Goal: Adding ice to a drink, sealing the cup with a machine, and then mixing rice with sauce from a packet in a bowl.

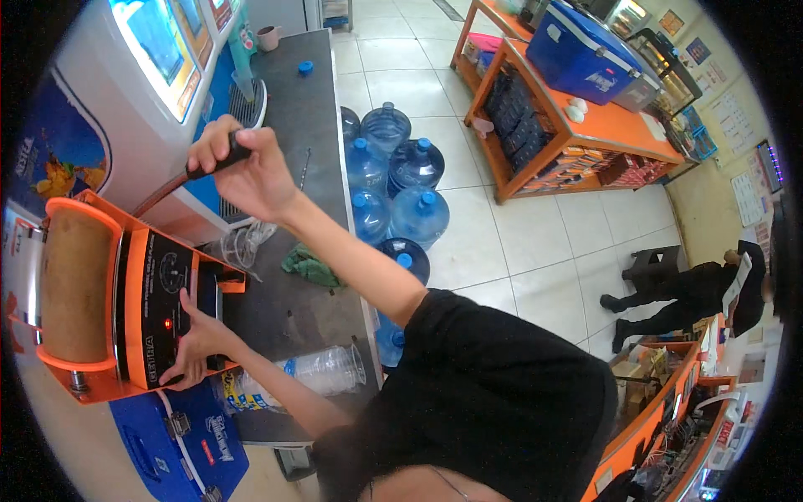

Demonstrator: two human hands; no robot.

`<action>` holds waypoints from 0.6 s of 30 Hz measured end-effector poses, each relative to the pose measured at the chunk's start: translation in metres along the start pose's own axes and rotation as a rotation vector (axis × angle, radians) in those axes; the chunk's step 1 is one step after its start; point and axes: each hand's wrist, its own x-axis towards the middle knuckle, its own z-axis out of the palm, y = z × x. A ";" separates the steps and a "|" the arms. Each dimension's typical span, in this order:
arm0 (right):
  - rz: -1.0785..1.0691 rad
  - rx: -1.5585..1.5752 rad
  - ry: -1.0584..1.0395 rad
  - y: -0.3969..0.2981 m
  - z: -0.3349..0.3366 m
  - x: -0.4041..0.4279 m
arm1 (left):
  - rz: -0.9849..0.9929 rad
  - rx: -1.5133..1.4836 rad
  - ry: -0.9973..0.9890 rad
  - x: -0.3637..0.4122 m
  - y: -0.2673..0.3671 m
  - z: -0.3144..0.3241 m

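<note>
On the counter stands an orange manual cup-sealing machine (141,301) with a black front panel and a lit red lamp. A wide brown roll of film (78,285) sits between its orange flanges. My right hand (251,169) is wrapped around the black grip (219,157) of the machine's lever, which is raised beside the drink dispenser. My left hand (204,345) lies against the front panel, thumb and fingers spread; what is beneath its palm is hidden. A sleeve of stacked clear plastic cups (313,371) lies partly behind my left forearm.
A drink dispenser (113,81) with lit pictures flanks the counter (295,119). A green cloth (310,263) and clear plastic (241,245) lie there. Large blue water bottles (419,216) crowd its edge. A blue cooler (182,445) is below; a person (696,288) stands far right.
</note>
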 end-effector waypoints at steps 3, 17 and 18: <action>0.011 0.064 -0.022 0.000 -0.003 -0.002 | 0.059 0.203 0.075 -0.001 0.011 -0.003; 0.019 0.041 -0.073 0.002 -0.013 -0.003 | 0.187 0.092 0.122 -0.004 -0.006 -0.001; 0.014 0.028 -0.083 0.004 -0.015 -0.003 | 0.180 0.116 0.142 -0.004 -0.005 0.000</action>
